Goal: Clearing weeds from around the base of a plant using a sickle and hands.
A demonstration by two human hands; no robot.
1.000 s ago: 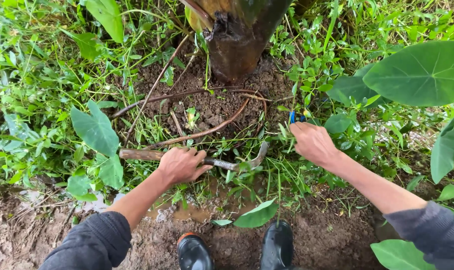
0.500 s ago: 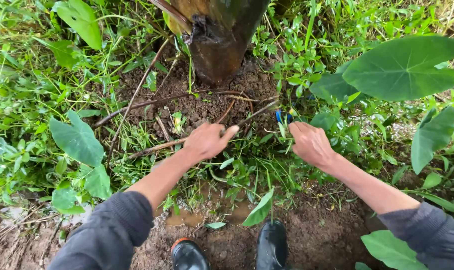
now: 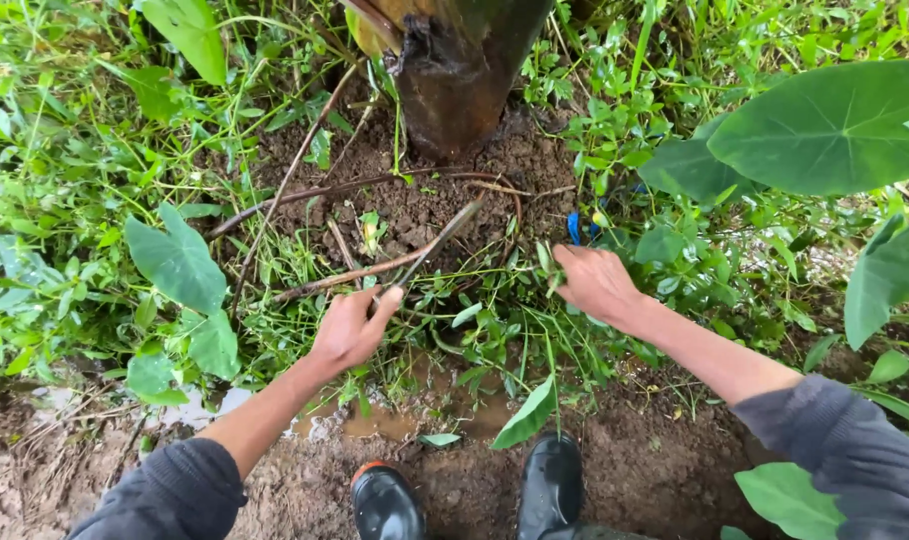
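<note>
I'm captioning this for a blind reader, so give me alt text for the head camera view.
Two bare hands reach into weeds at the base of a dark plant trunk: the left hand holds a thin curved tool over bare soil, the right hand grasps green stems. Below, two black rubber boots stand in wet mud, with broad green leaves around.

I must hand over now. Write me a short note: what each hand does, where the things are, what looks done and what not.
Left hand: holds a long thin blade that points up toward the trunk.
Right hand: closed on green weeds beside a blue thing half hidden in the leaves.
Things: bare soil with thin roots lies below the trunk; boots stand in mud next to a puddle.
Done: the soil at the trunk is mostly free of weeds.
Left: thick weeds remain between the hands and on both sides.
</note>
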